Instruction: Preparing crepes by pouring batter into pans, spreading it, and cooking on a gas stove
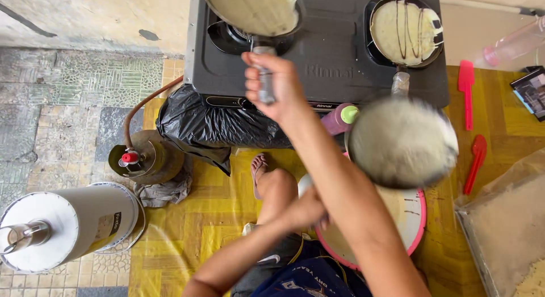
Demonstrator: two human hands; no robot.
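One head-worn camera, looking straight down from above onto the stove and yellow floor mat. It sits close, the person's arms filling the lower middle of the view

Your right hand grips the pan over the stove's left burner; a second pan sits right. The gas cylinder stands on the floor, left.

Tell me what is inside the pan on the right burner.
The right pan holds a pale round crepe streaked with dark sauce lines. Its underside is hidden.
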